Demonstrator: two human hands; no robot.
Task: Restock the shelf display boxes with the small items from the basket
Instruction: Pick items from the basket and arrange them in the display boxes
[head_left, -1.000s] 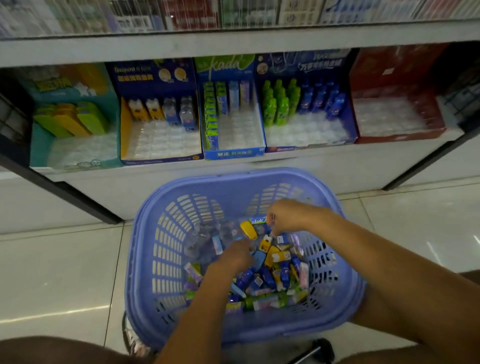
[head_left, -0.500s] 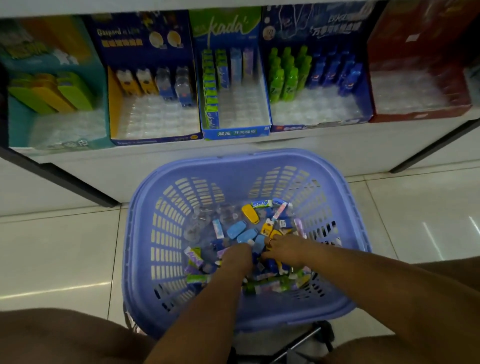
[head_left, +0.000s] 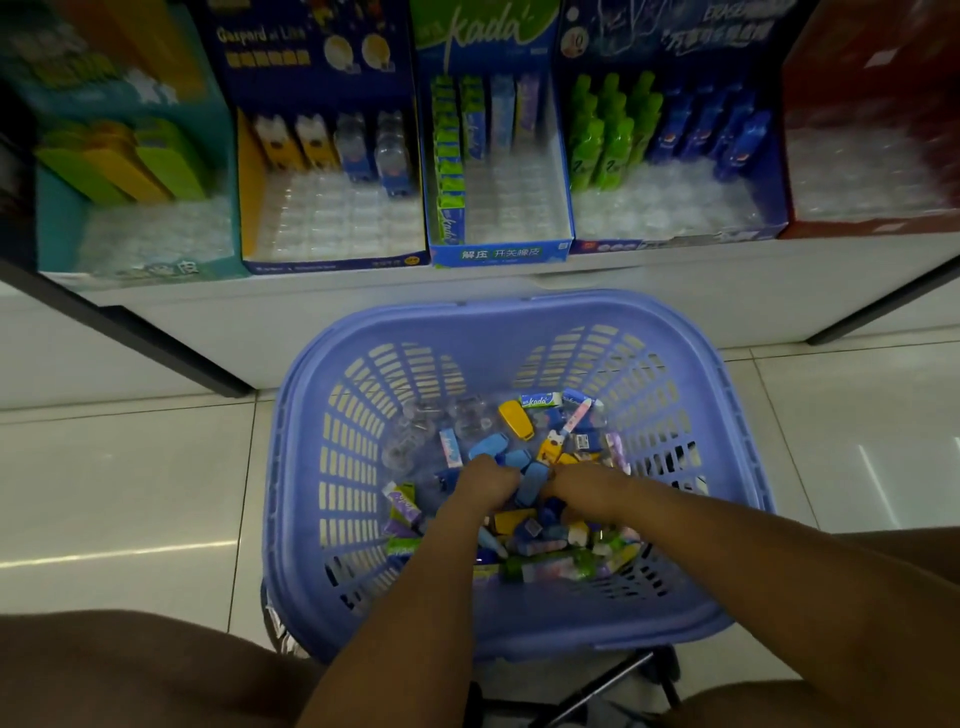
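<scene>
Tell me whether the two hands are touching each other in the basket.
Apart. The head view shows a blue item standing between the left hand and the right hand down in the basket.

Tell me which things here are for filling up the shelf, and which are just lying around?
For the job:
- purple basket
- small items piled in it
- left hand and right hand, both down among them
- display boxes on the shelf

Just there:
- tiled floor
- dark shelf post
</scene>
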